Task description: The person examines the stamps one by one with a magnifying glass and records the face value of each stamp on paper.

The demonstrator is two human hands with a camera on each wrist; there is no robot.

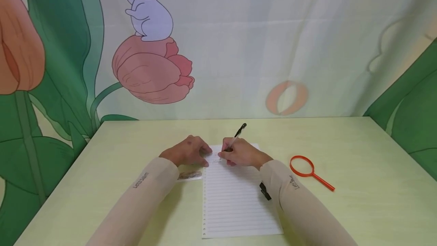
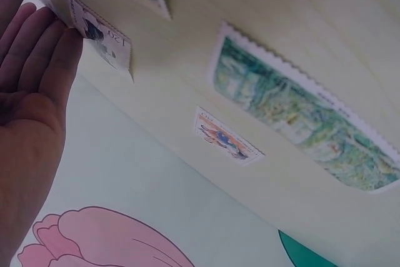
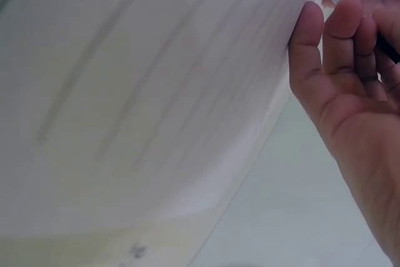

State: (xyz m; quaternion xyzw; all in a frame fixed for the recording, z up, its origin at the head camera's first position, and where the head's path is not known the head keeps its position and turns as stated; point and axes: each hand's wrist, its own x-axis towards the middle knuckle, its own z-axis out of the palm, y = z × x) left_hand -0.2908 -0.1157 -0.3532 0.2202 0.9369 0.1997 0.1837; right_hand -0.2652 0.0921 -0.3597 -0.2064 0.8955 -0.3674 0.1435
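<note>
On lined paper (image 1: 235,200), near its top edge, a likely light, stiff pen (image 1: 238,133) is being pinched suitably low by the right hand (image 1: 241,152), the left hand (image 1: 187,151) being rested uncurled

Pale yellow-green table (image 1: 372,162); on it lined sheet (image 1: 235,200); red-orange magnifying glass (image 1: 323,182) to its right; stamps (image 2: 294,110) left.

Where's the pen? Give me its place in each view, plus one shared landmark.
Head: the pen is below and slightly right of centre, in the right hand.
Left wrist: not visible.
Right wrist: upper right, partly hidden by the fingers.
Shared landmark: the table, in all three.
</note>
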